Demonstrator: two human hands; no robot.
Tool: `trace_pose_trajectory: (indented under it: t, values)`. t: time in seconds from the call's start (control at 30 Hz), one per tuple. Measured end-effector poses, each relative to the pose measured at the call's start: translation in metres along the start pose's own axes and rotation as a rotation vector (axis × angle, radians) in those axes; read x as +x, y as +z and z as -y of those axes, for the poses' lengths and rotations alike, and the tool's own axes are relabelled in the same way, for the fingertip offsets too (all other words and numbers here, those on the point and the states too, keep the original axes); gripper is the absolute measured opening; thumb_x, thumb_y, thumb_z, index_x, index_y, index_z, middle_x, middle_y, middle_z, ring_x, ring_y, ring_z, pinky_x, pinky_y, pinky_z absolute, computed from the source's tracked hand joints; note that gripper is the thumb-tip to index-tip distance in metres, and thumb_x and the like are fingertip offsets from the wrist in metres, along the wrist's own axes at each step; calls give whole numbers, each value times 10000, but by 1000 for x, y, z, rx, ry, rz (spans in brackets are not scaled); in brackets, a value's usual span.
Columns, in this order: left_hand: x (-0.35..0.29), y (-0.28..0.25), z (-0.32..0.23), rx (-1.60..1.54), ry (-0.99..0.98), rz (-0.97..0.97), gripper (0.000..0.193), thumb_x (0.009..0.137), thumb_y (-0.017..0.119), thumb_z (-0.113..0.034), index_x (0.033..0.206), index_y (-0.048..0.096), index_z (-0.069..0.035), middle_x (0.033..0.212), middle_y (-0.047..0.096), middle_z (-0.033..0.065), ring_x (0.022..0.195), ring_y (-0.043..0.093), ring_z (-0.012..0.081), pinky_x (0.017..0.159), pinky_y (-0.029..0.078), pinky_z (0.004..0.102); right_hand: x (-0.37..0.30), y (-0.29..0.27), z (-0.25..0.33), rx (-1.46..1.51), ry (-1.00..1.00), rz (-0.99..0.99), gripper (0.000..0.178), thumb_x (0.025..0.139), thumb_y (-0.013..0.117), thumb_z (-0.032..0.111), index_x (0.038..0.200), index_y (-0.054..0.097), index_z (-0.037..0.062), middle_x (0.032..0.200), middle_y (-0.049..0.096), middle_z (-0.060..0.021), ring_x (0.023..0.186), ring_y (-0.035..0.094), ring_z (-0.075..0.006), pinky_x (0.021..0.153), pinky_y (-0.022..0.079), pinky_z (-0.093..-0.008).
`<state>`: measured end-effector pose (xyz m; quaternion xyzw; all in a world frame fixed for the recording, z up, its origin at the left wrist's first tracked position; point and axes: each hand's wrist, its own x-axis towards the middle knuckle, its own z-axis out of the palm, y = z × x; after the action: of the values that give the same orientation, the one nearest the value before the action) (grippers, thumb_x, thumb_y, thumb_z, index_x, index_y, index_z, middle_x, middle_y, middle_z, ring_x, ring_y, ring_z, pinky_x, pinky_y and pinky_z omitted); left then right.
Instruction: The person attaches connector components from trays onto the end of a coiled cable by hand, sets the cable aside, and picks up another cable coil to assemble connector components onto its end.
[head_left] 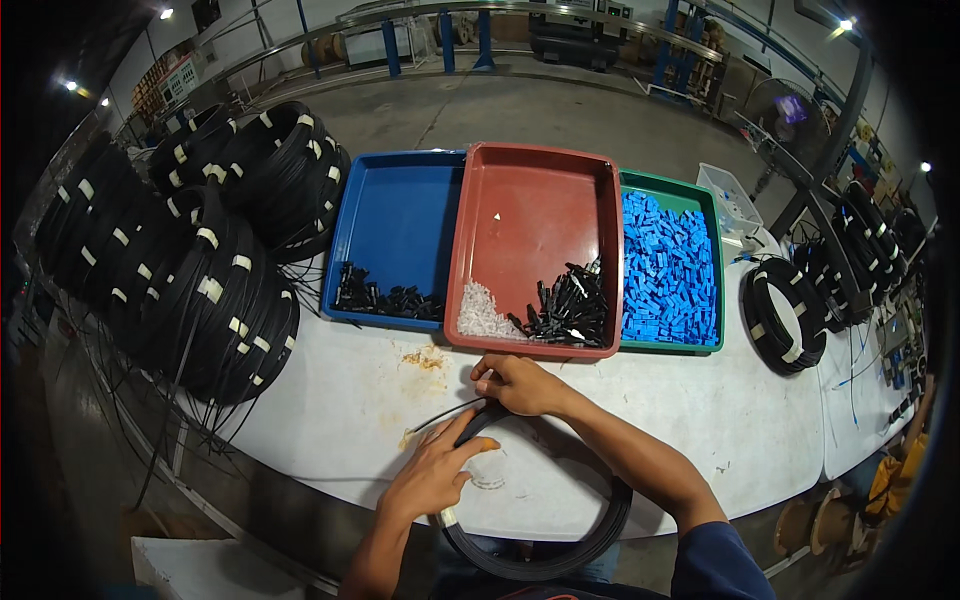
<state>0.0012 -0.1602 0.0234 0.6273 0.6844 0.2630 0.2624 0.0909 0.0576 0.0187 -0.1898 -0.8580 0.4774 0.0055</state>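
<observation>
A coil of black cable [591,530], bound with a pale tape band [447,517], lies at the table's near edge. My left hand [432,474] grips the coil's left side, thumb toward the inside and fingers over the outside. At the coil's far side, my right hand [520,386] is closed with thumb and fingertips pinched together. Whatever is between those fingertips is too small to make out. A loose cable end [446,413] sticks out leftward from the coil, between my two hands.
Beyond my hands stand a blue tray [400,215] with black parts, a red tray [540,220] with clear and black pieces, and a green tray [670,181] of blue connectors [668,270]. Stacked cable coils [215,290] crowd the left; another coil [757,318] lies right.
</observation>
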Motion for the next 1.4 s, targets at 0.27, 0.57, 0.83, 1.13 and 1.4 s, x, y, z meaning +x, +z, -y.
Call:
trace_pose_trajectory:
  t: [0.27, 0.57, 0.83, 1.13, 1.4]
  values:
    - [25, 0, -11, 204, 149, -174, 356, 785, 778, -34, 1129, 733, -113, 1301, 643, 141, 1264, 557, 357, 1015, 463, 448, -10, 9, -11, 59, -22, -173, 195, 926, 679, 118, 1075, 689, -7, 912, 738, -189, 878, 728, -301, 806, 543, -393]
    - [-14, 4, 3, 16, -628, -848, 354, 804, 805, -93, 1105, 635, -17, 779, 737, 151, 668, 725, 298, 654, 566, 402, -15, 10, -5, 133, -113, -343, 109, 912, 699, 66, 982, 694, -18, 792, 685, -122, 683, 600, -191, 675, 484, -340]
    - [-18, 16, 1, -326, -447, -1198, 317, 800, 760, 82, 1064, 602, 6, 817, 706, 115, 724, 691, 148, 693, 565, 254, -24, 14, -7, 210, -250, -502, 121, 927, 698, 87, 1022, 706, 12, 877, 696, -90, 721, 598, -176, 637, 462, -313]
    - [-22, 45, -19, -348, -68, -1294, 215, 780, 755, 107, 965, 655, 58, 872, 718, 136, 777, 708, 202, 741, 568, 320, -32, 16, 11, 45, -819, -799, 137, 868, 692, -38, 996, 660, -2, 1040, 659, -137, 806, 646, -257, 653, 513, -322]
    - [5, 26, -26, 17, -94, -970, 224, 833, 686, 66, 1048, 720, 13, 922, 762, 150, 789, 739, 290, 759, 574, 371, -49, 9, 22, -335, -941, -741, 307, 719, 755, 81, 1010, 667, 36, 1248, 651, -151, 1041, 629, -335, 870, 505, -431]
